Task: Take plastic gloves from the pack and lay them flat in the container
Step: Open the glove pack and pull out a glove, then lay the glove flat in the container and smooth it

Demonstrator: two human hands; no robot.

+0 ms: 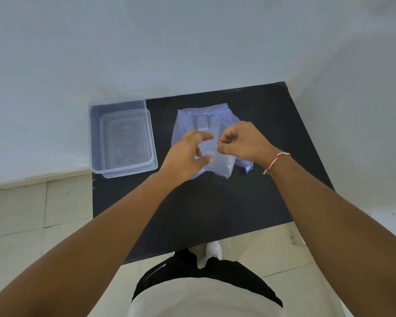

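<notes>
Both your hands are over the glove pack now, in the middle of the black table. Your right hand has its fingers curled in tight, thumb and forefinger pinching the edge of a thin clear plastic glove right where the two hands meet. Your left hand sits just beside it, fingers loosely bent and a little spread, thumb and fingertips touching the same clear sheet from the other side; whether it truly grips the film, you cannot tell from here. The glove hangs crumpled below your hands, its lower edge lying on the table in front of the bluish pack. Off to your left, at the table's far corner, the clear container stands open, apart from the pack; whether any film already lies inside is hard to say. A red and white thread bracelet circles your right wrist.
</notes>
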